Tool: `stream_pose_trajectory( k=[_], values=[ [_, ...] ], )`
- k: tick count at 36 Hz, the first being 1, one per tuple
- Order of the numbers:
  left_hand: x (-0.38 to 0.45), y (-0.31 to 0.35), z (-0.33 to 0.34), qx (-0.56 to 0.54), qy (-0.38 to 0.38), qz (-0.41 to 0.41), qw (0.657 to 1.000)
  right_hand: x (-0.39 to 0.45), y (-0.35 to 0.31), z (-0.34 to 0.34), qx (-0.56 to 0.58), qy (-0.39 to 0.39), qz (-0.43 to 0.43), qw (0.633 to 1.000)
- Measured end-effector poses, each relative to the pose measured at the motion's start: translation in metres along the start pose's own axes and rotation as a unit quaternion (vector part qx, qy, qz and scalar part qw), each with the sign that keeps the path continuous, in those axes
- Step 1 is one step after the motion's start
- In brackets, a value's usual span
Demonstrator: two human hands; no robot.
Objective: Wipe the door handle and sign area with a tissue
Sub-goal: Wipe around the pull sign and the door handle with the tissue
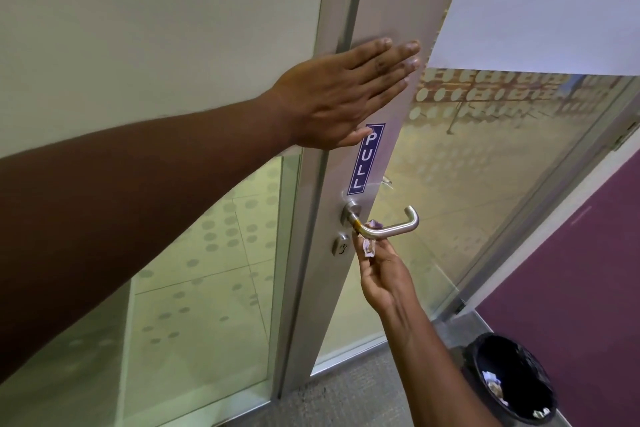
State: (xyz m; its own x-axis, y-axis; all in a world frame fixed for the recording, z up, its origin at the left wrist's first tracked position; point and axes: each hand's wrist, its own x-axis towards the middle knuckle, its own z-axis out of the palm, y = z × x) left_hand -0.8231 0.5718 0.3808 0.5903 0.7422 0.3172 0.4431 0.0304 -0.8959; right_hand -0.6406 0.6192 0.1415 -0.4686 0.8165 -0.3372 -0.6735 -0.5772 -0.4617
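Setting: grey carpeted corridor floor (349,395), maroon wall on the right, frosted dotted glass panels either side of the door.
Door: pale grey metal-framed door stile (398,10), standing ajar, its free edge running diagonally with open room beyond on the right.
Left hand (343,94): fingers spread flat and holding nothing, pressed on the stile above the sign, probably to steady the door against the wiping.
Bin: black round waste bin (512,378) on the floor at lower right, crumpled scraps inside.
Right hand (384,277): fingers pinched closed on the tissue, reaching up from below.
Sign: blue vertical PULL sticker (366,159), uncovered, just above the handle.
Handle: brushed steel lever door handle (388,224), clear space all round.
Tissue: small crumpled white tissue (369,246), touching the lever's underside near the rose.
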Motion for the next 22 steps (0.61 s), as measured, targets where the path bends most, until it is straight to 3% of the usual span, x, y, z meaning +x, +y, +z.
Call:
stream_pose_trajectory(
  k=[5,9,16,20,22],
  values=[
    [0.000,0.001,0.001,0.016,0.007,0.006,1.000,-0.016,0.003,-0.002,0.024,0.045,0.018,0.999],
    [-0.001,0.002,0.003,0.032,0.012,0.009,0.999,-0.032,-0.005,-0.001,-0.028,0.072,0.053,0.996],
    [-0.002,0.001,0.003,0.015,0.009,0.007,1.000,-0.048,-0.047,0.026,-0.228,0.028,-0.096,0.969],
    [-0.001,0.002,0.002,0.006,0.005,0.004,1.000,-0.050,-0.068,0.042,-0.344,-0.062,-0.125,0.929],
    [-0.001,0.002,0.002,0.000,0.005,0.002,1.000,-0.047,-0.070,0.046,-0.471,-0.080,-0.155,0.865]
  ],
)
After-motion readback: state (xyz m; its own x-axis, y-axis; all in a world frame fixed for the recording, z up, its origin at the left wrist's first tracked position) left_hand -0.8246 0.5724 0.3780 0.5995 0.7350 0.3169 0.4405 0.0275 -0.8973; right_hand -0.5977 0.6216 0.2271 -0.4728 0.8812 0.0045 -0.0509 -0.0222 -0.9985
